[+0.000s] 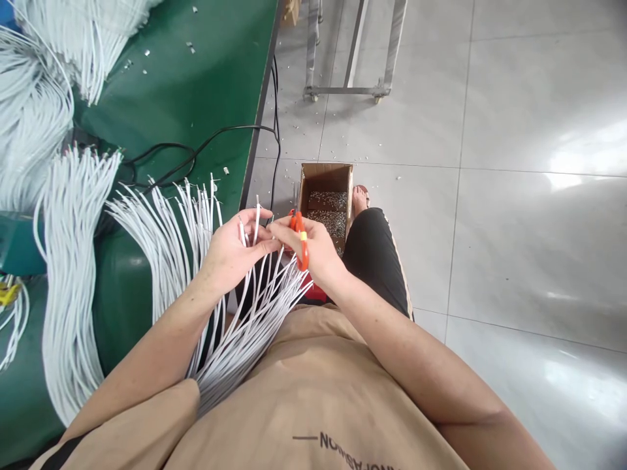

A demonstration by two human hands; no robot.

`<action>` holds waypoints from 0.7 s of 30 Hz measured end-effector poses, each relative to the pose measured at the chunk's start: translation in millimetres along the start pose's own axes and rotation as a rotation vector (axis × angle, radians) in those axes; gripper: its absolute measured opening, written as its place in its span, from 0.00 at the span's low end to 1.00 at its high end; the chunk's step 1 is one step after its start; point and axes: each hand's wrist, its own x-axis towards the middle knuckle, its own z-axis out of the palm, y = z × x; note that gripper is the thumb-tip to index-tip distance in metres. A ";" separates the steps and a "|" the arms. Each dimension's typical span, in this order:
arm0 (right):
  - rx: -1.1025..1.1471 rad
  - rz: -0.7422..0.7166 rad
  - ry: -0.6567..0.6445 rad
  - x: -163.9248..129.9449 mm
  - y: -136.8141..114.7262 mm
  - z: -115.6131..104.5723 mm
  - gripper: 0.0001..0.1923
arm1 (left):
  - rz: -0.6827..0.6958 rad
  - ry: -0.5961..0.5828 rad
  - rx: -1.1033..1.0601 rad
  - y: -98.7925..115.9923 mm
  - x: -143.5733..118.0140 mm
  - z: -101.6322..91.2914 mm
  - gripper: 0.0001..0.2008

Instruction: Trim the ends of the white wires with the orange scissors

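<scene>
My left hand [240, 251] is closed on a few white cables [257, 222], whose cut ends poke up between its fingers. Its thumb and fingertips meet those of my right hand [316, 248] at a cable end, the exact grip there being partly hidden. Orange-handled scissors [300, 241] with a yellow band are held in my right hand, dark blades pointing away from me. Below both hands, a loose bundle of white cables [259, 339] lies across my lap. Another bundle [161, 241] fans out at the table edge, left of my left hand.
On the green table [220, 72] are more cable bundles [78, 274], a black cord [210, 140] and white scraps. An open cardboard box [326, 171] holding many small clippings stands on the floor between my legs. A wheeled metal frame [347, 90] stands farther off.
</scene>
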 end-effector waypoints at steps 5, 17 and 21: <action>0.002 -0.026 -0.046 3.5 -0.9 -13.2 0.07 | -0.036 -0.029 -0.063 2.5 -1.9 -2.9 0.28; -0.108 -0.134 0.142 -13.9 6.1 -2.8 0.13 | 0.006 0.066 -0.075 -9.0 2.9 -4.1 0.24; -0.051 -0.096 0.107 -1.3 0.8 -7.6 0.14 | -0.010 0.023 -0.118 -7.6 0.9 -3.6 0.24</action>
